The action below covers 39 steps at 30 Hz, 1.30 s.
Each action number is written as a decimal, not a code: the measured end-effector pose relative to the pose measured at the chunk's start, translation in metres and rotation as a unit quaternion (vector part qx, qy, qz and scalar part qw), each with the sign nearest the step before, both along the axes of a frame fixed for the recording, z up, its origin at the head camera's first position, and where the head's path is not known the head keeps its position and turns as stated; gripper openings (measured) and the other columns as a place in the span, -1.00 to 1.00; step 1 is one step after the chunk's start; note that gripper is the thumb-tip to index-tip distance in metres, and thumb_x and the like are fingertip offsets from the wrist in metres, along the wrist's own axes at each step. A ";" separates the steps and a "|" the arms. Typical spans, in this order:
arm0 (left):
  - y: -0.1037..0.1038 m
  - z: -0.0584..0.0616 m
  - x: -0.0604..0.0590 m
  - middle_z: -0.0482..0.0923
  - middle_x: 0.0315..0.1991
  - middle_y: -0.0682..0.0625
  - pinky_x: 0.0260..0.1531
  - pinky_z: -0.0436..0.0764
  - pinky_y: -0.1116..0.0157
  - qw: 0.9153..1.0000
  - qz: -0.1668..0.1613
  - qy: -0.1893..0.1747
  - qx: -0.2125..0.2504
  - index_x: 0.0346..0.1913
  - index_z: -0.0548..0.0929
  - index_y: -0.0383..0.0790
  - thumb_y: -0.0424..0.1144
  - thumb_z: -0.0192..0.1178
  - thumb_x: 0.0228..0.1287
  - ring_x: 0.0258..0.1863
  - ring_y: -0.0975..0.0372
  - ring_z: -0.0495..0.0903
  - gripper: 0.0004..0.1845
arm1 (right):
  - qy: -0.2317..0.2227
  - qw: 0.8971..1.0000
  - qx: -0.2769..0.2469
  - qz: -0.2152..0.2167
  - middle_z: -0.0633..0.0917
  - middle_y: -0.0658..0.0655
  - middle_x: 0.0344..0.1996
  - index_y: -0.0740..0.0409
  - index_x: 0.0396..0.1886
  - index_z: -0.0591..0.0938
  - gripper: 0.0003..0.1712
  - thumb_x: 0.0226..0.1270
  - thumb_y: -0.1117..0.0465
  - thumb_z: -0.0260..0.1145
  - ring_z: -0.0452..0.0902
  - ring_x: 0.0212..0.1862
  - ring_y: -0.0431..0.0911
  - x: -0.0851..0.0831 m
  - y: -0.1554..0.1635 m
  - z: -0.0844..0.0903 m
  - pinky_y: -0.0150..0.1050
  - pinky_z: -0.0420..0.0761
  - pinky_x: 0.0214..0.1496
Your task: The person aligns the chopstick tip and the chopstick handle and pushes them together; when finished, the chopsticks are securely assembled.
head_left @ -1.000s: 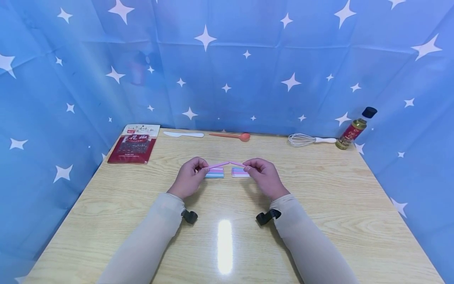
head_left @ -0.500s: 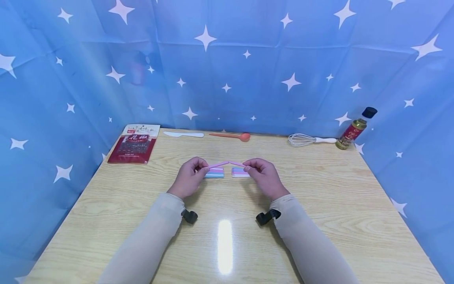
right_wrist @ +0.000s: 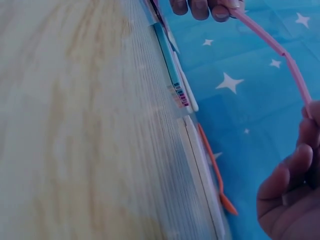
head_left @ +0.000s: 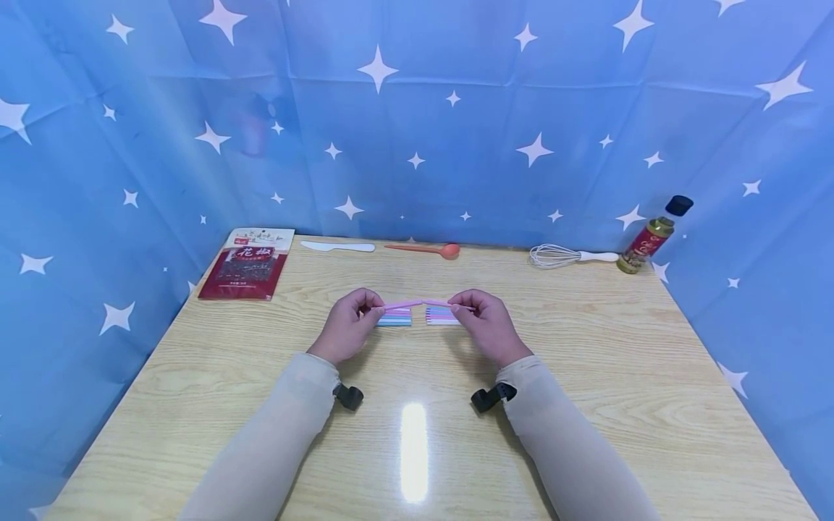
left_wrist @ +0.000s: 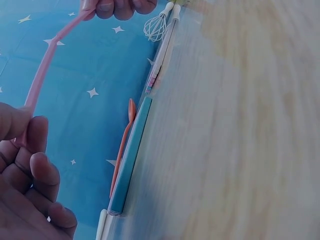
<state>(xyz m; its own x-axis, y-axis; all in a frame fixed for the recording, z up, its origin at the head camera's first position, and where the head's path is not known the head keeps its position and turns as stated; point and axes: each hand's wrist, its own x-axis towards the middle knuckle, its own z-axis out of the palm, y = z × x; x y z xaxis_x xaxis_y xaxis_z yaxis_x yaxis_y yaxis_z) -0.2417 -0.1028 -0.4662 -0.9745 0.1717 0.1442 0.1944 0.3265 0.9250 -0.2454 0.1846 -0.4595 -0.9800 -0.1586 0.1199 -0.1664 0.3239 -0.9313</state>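
Observation:
My left hand [head_left: 350,329] pinches one end of a slim pink stick [head_left: 405,304] between thumb and forefinger. My right hand [head_left: 490,329] pinches the other end. The stick spans the gap between both hands, with a visible kink or joint near its middle, plain in the left wrist view on the pink stick [left_wrist: 40,77] and in the right wrist view. It is held above the table. Below it lie two side-by-side groups of coloured sticks: a left group [head_left: 397,319] of pink, white and teal, and a right group [head_left: 438,315] partly hidden by my right hand.
Along the table's far edge lie a red and white spice packet [head_left: 244,271], a white plastic knife [head_left: 337,247], an orange-red spoon [head_left: 448,251] and a whisk [head_left: 554,256]. A bottle with a black cap [head_left: 645,242] stands at the far right. A starry blue curtain [head_left: 417,116] surrounds the table.
The pink stick's middle has dropped slightly, so its upward peak is flatter. Both hands stay almost in place and keep their grip.

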 end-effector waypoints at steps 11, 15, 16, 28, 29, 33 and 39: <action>-0.001 0.000 -0.001 0.57 -0.25 -0.02 -0.26 0.43 0.26 1.000 -0.015 -0.013 -0.004 -0.11 0.64 -0.16 -0.26 0.21 0.57 -0.25 0.09 0.44 -0.94 | 0.001 1.000 0.001 0.005 0.65 0.10 -0.26 0.18 -0.12 0.70 -0.87 0.56 0.21 0.31 0.48 -0.26 -0.03 -0.003 0.000 -0.002 -0.30 0.49 -0.25; -0.002 -0.001 -0.001 0.56 -0.26 -0.02 -0.28 0.44 0.27 1.000 -0.024 -0.019 -0.005 -0.11 0.65 -0.14 -0.24 0.21 0.58 -0.29 0.10 0.43 -0.93 | -0.004 1.000 0.003 0.011 0.63 0.11 -0.26 0.16 -0.12 0.68 -0.90 0.56 0.22 0.30 0.46 -0.28 -0.01 -0.001 0.000 -0.002 -0.29 0.48 -0.27; -0.002 -0.001 0.000 0.56 -0.26 -0.02 -0.28 0.44 0.27 0.999 -0.025 -0.020 -0.005 -0.10 0.65 -0.14 -0.24 0.21 0.58 -0.29 0.09 0.43 -0.93 | -0.005 1.000 0.002 0.013 0.62 0.11 -0.26 0.16 -0.12 0.67 -0.90 0.56 0.22 0.30 0.46 -0.29 -0.01 -0.001 0.000 -0.001 -0.29 0.48 -0.28; -0.002 -0.001 0.000 0.55 -0.29 -0.02 -0.30 0.45 0.32 0.999 -0.032 -0.036 0.009 -0.09 0.65 -0.19 -0.25 0.20 0.58 -0.30 0.13 0.44 -0.91 | -0.010 1.000 0.002 0.029 0.62 0.13 -0.31 0.15 -0.11 0.70 -0.88 0.56 0.20 0.31 0.42 -0.35 -0.03 -0.001 0.001 -0.003 -0.29 0.45 -0.34; -0.002 -0.001 0.000 0.55 -0.29 -0.02 -0.30 0.45 0.32 0.999 -0.031 -0.037 0.011 -0.09 0.65 -0.19 -0.25 0.20 0.58 -0.30 0.12 0.44 -0.91 | -0.010 1.000 0.003 0.028 0.62 0.13 -0.31 0.15 -0.11 0.71 -0.88 0.56 0.20 0.31 0.42 -0.35 -0.02 -0.001 0.001 -0.003 -0.29 0.45 -0.34; -0.002 -0.002 -0.001 0.56 -0.28 -0.03 -0.31 0.44 0.32 0.999 -0.028 -0.040 0.016 -0.10 0.65 -0.18 -0.25 0.20 0.59 -0.30 0.11 0.43 -0.92 | -0.015 1.000 0.002 0.025 0.61 0.13 -0.30 0.15 -0.11 0.70 -0.88 0.56 0.19 0.32 0.42 -0.34 -0.01 -0.002 0.000 -0.002 -0.29 0.46 -0.33; -0.002 -0.001 0.000 0.55 -0.29 -0.04 -0.26 0.43 0.30 0.999 -0.017 -0.037 0.020 -0.10 0.66 -0.18 -0.25 0.21 0.57 -0.26 0.09 0.44 -0.92 | -0.024 0.999 -0.001 0.025 0.61 0.13 -0.28 0.15 -0.11 0.69 -0.88 0.56 0.19 0.31 0.42 -0.33 -0.02 0.000 -0.002 -0.001 -0.30 0.45 -0.33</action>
